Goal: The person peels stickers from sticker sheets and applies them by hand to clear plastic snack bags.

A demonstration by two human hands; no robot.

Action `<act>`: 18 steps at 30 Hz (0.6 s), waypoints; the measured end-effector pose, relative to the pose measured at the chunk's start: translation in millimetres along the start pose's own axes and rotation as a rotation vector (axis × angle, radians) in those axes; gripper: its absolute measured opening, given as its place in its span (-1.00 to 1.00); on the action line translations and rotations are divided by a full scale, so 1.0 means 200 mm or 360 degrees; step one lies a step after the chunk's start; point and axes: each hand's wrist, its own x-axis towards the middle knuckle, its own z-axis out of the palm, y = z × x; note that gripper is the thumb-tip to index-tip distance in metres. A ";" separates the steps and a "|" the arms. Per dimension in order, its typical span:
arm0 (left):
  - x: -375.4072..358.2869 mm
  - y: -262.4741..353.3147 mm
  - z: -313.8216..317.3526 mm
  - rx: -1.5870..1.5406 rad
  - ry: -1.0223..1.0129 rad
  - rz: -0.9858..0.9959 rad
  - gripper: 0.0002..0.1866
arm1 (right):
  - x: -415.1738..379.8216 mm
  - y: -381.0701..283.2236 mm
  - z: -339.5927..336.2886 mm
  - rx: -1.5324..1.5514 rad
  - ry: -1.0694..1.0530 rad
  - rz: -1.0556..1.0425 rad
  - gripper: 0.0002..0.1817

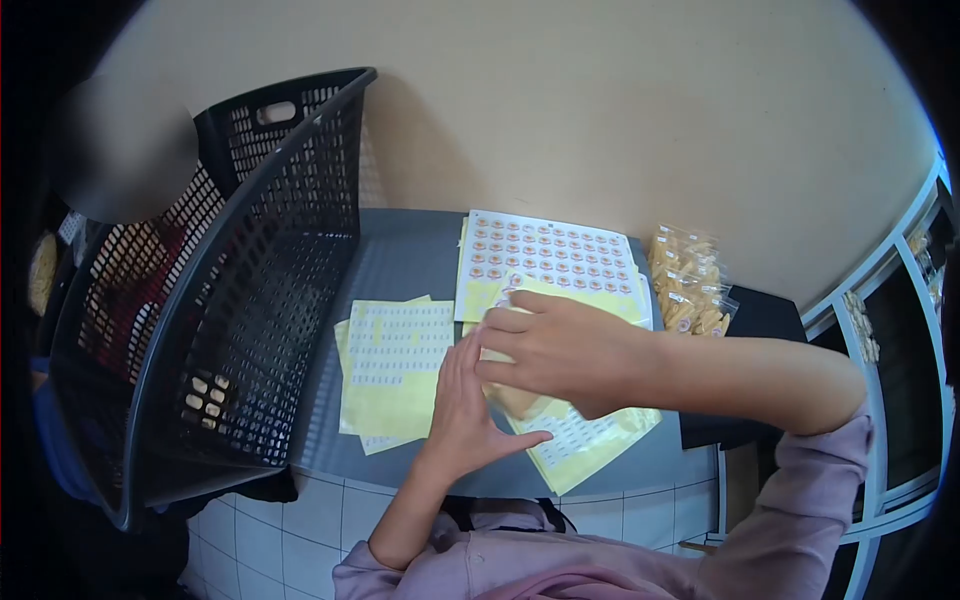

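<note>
Both my hands meet over the sheets in the middle of the grey table. My left hand [465, 415] has its fingers stretched up together and its thumb spread to the right. My right hand [560, 350] is bent over from the right, its fingertips by the left fingers. Under the right palm a pale yellowish packet [518, 402] shows in part; whether fingers grip it is hidden. Behind lies a white sheet of round orange stickers [550, 250]. Yellow-backed label sheets with small print [400, 345] lie at the left, and another [580, 440] lies below my right hand.
A large black plastic basket [290, 270] stands at the left on the grey table [400, 240]. Filled clear packets [688, 280] are piled at the back right. A person [60, 430] is partly visible beyond the basket. Metal-framed shelving [880, 370] stands at the far right.
</note>
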 end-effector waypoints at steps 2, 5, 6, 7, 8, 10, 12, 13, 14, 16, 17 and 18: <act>0.01 -0.04 0.07 0.0070 -0.0106 -0.0031 -0.01 | 0.01 0.01 0.00 0.0032 -0.0046 0.0054 -0.47; 0.05 -0.09 0.10 -0.0043 -0.0071 -0.0078 0.02 | -0.02 0.05 0.01 0.0042 0.0128 0.0128 -0.42; 0.07 -0.10 0.09 -0.0140 -0.0039 -0.0073 0.04 | -0.04 0.06 0.01 0.0008 0.0347 0.0152 -0.40; 0.09 -0.11 0.08 -0.0237 -0.0004 -0.0068 0.06 | -0.06 0.07 -0.01 0.0003 0.0351 0.0161 -0.40; 0.11 -0.11 0.09 -0.0237 -0.0006 -0.0058 0.06 | -0.10 0.09 -0.04 0.0211 0.0555 0.0383 -0.37; 0.11 -0.12 0.10 -0.0479 0.0110 -0.0163 0.09 | -0.16 0.12 -0.04 0.0477 0.1013 0.0747 -0.31; 0.13 -0.10 0.09 -0.0524 0.0035 -0.0193 0.12 | -0.18 0.09 0.05 0.0782 0.1343 0.1033 -0.35; 0.13 -0.10 0.10 -0.0546 0.0095 -0.0196 0.12 | -0.16 0.07 0.12 0.0780 0.1341 0.1029 -0.35; 0.14 -0.11 0.10 -0.0566 0.0157 -0.0198 0.13 | -0.14 0.04 0.20 0.0980 0.1458 0.1104 -0.40; 0.15 -0.13 0.10 -0.0508 0.0185 -0.0188 0.13 | -0.08 0.00 0.27 0.1187 0.1579 0.1170 -0.44; 0.15 -0.13 0.10 -0.0455 0.0205 -0.0186 0.13 | -0.05 -0.02 0.28 0.1320 0.1639 0.1200 -0.49; 0.14 -0.13 0.09 -0.0450 0.0206 -0.0192 0.13 | -0.03 -0.03 0.30 0.1456 0.1696 0.1230 -0.54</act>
